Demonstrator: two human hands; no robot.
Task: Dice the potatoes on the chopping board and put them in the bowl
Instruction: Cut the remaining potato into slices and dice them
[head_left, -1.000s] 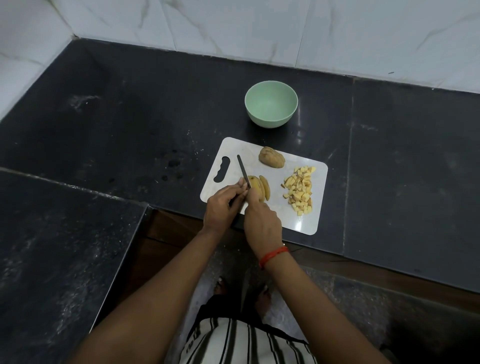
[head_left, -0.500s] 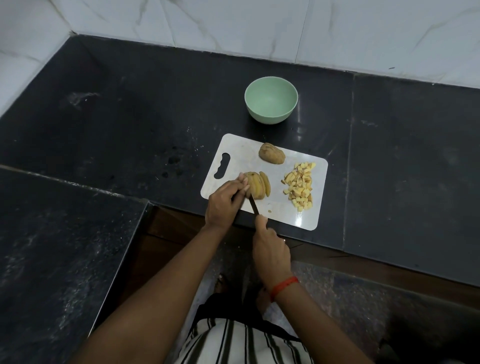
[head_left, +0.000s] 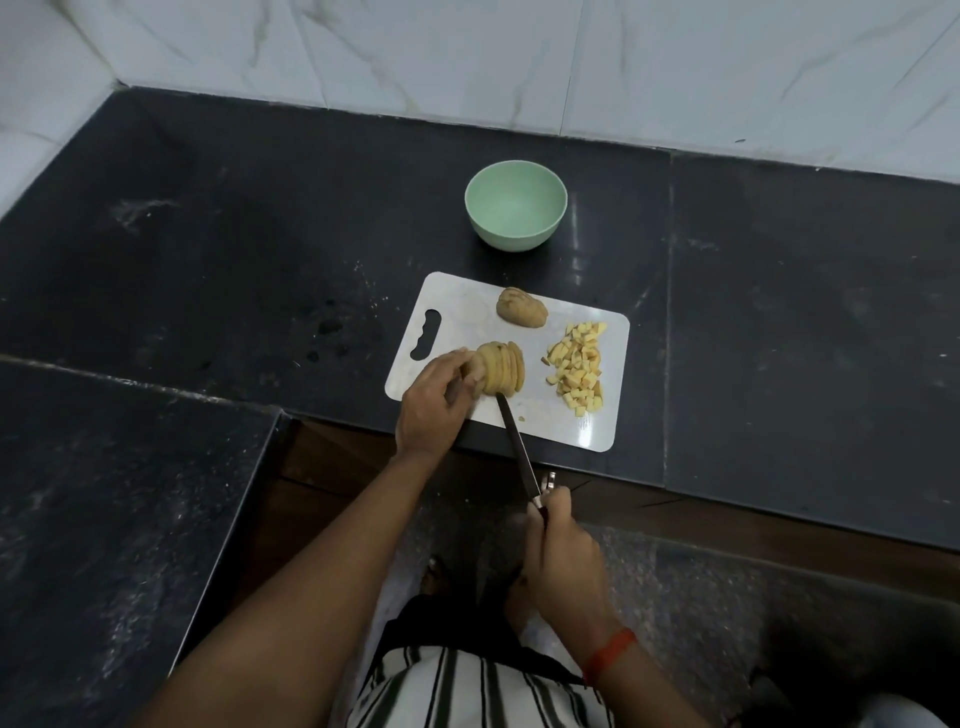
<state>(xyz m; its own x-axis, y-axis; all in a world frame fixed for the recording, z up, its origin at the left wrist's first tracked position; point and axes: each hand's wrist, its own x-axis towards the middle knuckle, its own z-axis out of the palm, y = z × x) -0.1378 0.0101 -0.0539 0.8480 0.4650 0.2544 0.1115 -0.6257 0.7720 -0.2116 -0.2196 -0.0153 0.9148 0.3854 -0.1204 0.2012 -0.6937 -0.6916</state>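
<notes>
Right grip (head_left: 563, 561) round knife (head_left: 517, 447) — knuckles up

The white plastic chopping board (head_left: 452, 306) lies on the black stone counter (head_left: 260, 234), close to its front edge. The pale green round bowl (head_left: 511, 239) stands on the counter behind the board, not touching it. On the board, the sliced brown potato (head_left: 501, 369) sits at the front left. The other brown potato piece (head_left: 521, 307) sits behind it, and the pile of yellow potato cubes (head_left: 576, 366) is on the right. Your left hand (head_left: 434, 397) holds the sliced potato from its left side. The tip of the thin dark knife (head_left: 511, 431) touches the sliced potato's front side. The knife runs back over the board's front edge to your right hand (head_left: 563, 551), in front of the counter.
</notes>
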